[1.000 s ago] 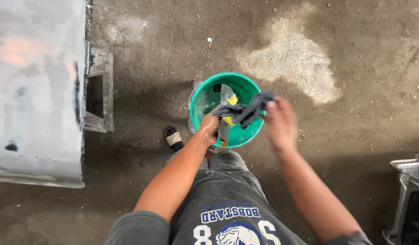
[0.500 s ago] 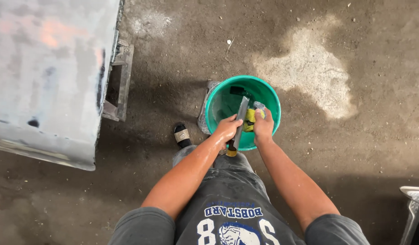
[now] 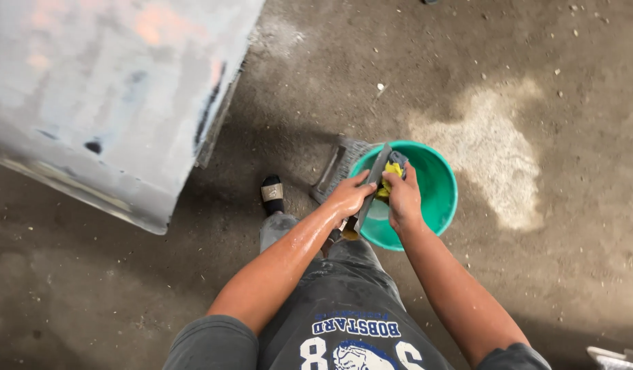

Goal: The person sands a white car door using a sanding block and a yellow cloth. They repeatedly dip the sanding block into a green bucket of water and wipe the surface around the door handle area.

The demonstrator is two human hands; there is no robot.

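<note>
I am stretching both wet forearms down in front of me, my left hand curling closed in a grip, my right hand clenching just beside it.

A workshop: stained concrete floor, primed metal panel, green bucket.

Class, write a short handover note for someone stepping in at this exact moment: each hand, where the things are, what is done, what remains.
Left hand: grips a long grey flat tool over the green bucket.
Right hand: presses a yellow and dark cloth against the tool's upper part.
Bucket stands on the concrete floor, beside a grey panel.
Done: tool and cloth brought together above the bucket.
Left: wiping looks unfinished; how clean the tool is cannot be told.
</note>
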